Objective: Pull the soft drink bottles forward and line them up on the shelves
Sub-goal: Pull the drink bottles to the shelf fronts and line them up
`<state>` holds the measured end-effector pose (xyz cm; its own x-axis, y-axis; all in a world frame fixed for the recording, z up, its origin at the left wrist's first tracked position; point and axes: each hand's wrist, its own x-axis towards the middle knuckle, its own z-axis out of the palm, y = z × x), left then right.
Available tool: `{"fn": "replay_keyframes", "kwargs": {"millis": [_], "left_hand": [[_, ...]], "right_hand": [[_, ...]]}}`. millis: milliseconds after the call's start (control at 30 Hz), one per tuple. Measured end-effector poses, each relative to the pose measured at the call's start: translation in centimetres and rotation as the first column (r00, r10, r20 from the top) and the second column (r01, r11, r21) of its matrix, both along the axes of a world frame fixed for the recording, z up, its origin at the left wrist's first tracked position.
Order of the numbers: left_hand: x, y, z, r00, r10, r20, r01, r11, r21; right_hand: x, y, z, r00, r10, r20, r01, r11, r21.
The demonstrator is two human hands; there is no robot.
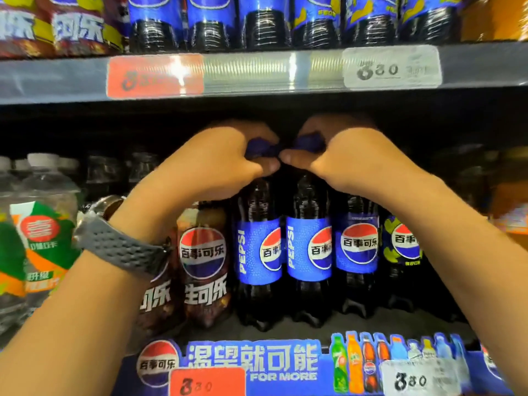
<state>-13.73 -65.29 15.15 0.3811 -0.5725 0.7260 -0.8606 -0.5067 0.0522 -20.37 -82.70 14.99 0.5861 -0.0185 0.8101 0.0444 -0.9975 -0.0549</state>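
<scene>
Two dark cola bottles with blue Pepsi labels stand side by side near the front of the middle shelf. My left hand (225, 158) grips the blue cap of the left bottle (258, 252). My right hand (345, 155) grips the blue cap of the right bottle (308, 250). My thumbs almost touch between the caps. A grey watch strap is on my left wrist. A third blue-label bottle (357, 244) stands just right of them, slightly further back.
Brown-label cola bottles (203, 261) stand to the left, clear bottles with green and orange labels (37, 238) at far left. A yellow-marked bottle (403, 247) is right. The upper shelf edge (257, 72) hangs close above my hands. A price strip (251, 364) lines the front.
</scene>
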Motion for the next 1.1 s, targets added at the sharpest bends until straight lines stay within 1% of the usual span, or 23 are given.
{"fn": "replay_keyframes", "kwargs": {"millis": [100,233,267,400,533,633,700,800,900,967,1033,1100], "left_hand": [[0.1,0.1,0.1,1.000,-0.010,0.025,0.009,0.999,0.050],[0.2,-0.1,-0.1,0.987,0.052,0.155,-0.057,0.998,0.030],[0.2,-0.1,-0.1,0.984,0.055,0.168,-0.060,0.998,0.030],[0.2,-0.2,0.2,0.989,0.022,0.144,-0.027,0.999,0.034],[0.5,0.4,0.1,0.995,-0.032,0.089,0.029,0.999,0.027],[0.6,0.9,0.1,0.996,-0.073,0.046,0.072,0.997,0.020],[0.6,1.2,0.2,0.996,-0.080,0.036,0.078,0.996,0.049],[0.3,1.5,0.3,0.996,-0.072,0.053,0.065,0.992,0.110],[0.0,1.2,0.2,0.993,-0.042,0.115,0.023,0.987,0.158],[-0.3,0.8,0.0,0.985,-0.025,0.172,0.002,0.992,0.128],[-0.6,0.2,0.0,0.977,-0.020,0.214,0.013,0.999,0.035],[-1.0,-0.7,0.0,0.969,-0.039,0.243,0.046,0.999,-0.025]], "right_hand": [[0.3,0.2,-0.2,0.998,-0.050,0.032,0.053,0.993,-0.101],[-0.7,-0.4,0.2,0.999,0.030,-0.024,-0.032,0.996,-0.088],[-1.0,-0.5,0.4,0.998,0.049,-0.043,-0.052,0.995,-0.085],[-1.0,-0.4,0.7,0.994,0.065,-0.093,-0.072,0.995,-0.073],[-0.4,-0.3,0.7,0.997,0.058,-0.047,-0.060,0.998,-0.026],[-0.2,0.0,0.6,0.999,0.035,-0.015,-0.035,0.999,-0.036],[-0.1,0.2,0.5,1.000,0.025,-0.004,-0.025,0.998,-0.051],[-0.3,0.4,0.5,1.000,0.018,-0.005,-0.018,0.997,-0.078],[-0.8,0.2,0.6,0.999,0.035,0.012,-0.034,0.995,-0.097],[-1.5,-0.5,0.7,0.997,0.041,0.070,-0.033,0.993,-0.113],[-2.1,-1.6,0.9,0.994,-0.009,0.108,0.024,0.990,-0.136],[-2.4,-2.9,1.2,0.995,-0.084,0.060,0.092,0.986,-0.141]]}}
